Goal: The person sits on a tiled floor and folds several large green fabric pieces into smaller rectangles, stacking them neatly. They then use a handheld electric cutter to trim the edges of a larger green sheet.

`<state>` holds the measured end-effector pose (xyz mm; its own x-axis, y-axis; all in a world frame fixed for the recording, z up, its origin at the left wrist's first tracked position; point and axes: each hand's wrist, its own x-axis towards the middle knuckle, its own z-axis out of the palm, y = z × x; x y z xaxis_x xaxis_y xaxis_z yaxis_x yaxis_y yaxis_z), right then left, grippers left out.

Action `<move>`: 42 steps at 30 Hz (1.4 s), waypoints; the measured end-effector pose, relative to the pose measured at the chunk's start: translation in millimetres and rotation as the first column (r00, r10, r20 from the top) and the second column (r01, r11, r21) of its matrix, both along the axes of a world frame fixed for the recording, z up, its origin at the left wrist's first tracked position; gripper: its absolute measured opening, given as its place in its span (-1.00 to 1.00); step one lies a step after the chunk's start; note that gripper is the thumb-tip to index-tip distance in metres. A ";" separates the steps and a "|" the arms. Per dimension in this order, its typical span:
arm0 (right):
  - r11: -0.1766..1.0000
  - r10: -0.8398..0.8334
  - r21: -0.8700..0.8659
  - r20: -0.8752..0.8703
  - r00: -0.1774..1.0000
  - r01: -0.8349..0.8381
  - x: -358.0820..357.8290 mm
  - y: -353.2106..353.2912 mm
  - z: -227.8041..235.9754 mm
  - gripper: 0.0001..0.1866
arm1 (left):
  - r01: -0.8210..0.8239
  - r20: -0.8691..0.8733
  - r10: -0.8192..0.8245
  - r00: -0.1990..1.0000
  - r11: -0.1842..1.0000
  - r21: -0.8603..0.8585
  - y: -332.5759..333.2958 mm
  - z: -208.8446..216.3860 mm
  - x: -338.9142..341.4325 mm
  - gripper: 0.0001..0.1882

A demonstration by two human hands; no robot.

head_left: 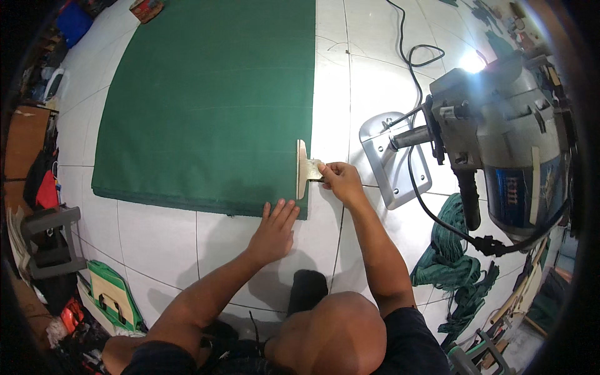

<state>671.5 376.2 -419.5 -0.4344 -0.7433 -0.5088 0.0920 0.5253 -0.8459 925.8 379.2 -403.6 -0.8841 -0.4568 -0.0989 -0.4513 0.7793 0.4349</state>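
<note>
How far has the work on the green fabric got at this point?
Done: the green fabric stack lies spread flat on the tiled floor. In hand: the left hand presses its near corner while the right hand holds a pale T-shaped tool against its right edge. Left: the electric cutting machine stands apart, untouched, and no cut shows.

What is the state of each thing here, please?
Green fabric: stacked in layers, flat on floor.
Left hand: flat, pressing fabric's near edge.
Right hand: fingers pinching a clamp.
Clamp: on fabric's right edge.
Cutting machine: standing beside the fabric, unheld.
Scraps: heaped on floor.
</note>
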 end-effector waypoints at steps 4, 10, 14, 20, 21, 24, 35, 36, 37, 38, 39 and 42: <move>0.981 0.194 0.075 -0.281 0.940 -0.180 -6.4 0.1 13.6 -0.38 | -0.003 0.052 0.001 0.999 0.999 0.038 -2.1 7.7 -3.0 -0.30; 0.952 0.241 0.252 -0.268 0.933 -0.174 -26.9 -9.5 40.6 -0.27 | 0.007 -0.057 -0.008 0.998 1.000 -0.021 -0.7 6.8 -0.3 -0.31; 0.961 0.251 0.226 -0.457 0.853 -0.162 6.9 -17.7 20.4 -0.36 | 0.007 -0.090 -0.008 0.996 1.000 -0.009 -2.3 6.9 3.2 -0.29; 0.986 0.101 0.135 -0.026 0.995 -0.097 7.0 -15.7 22.3 -0.36 | 0.074 -0.083 -0.068 0.994 0.995 0.064 -9.0 9.9 10.8 -0.26; 0.988 -0.040 0.150 -0.010 0.999 0.041 5.8 -15.7 30.1 -0.37 | 0.057 -0.073 -0.050 0.996 0.994 0.091 -8.3 10.7 9.1 -0.26; 0.996 0.042 0.073 0.156 0.987 -0.054 -5.5 -4.4 27.7 -0.41 | 0.030 -0.063 -0.021 0.998 0.988 0.154 -7.2 13.1 6.8 -0.26; 0.987 0.087 0.114 0.182 0.979 -0.109 -10.4 -0.9 28.8 -0.34 | 0.076 -0.057 -0.071 0.996 0.992 0.098 -10.1 11.4 8.6 -0.23; 0.988 0.087 0.116 0.145 0.986 -0.104 -6.3 1.1 25.0 -0.40 | 0.067 -0.059 -0.061 0.996 0.993 0.101 -9.4 12.7 8.0 -0.24; 0.988 0.088 0.117 0.108 0.990 -0.101 -2.1 2.0 20.9 -0.45 | 0.057 -0.061 -0.051 0.997 0.993 0.104 -8.2 14.1 7.6 -0.24; 0.996 0.048 0.076 0.095 0.994 -0.055 2.6 1.2 16.6 -0.47 | 0.047 -0.062 -0.040 0.997 0.993 0.108 -9.8 15.1 8.1 -0.24; 0.999 0.007 0.042 0.080 0.997 -0.010 5.7 4.0 11.7 -0.47 | 0.048 -0.069 -0.040 0.997 0.993 0.106 -9.4 14.4 7.8 -0.24; 0.999 -0.053 -0.011 0.044 0.998 0.053 -4.0 -3.4 -1.7 -0.49 | 0.049 -0.078 -0.042 0.996 0.994 0.096 -9.3 12.5 6.0 -0.25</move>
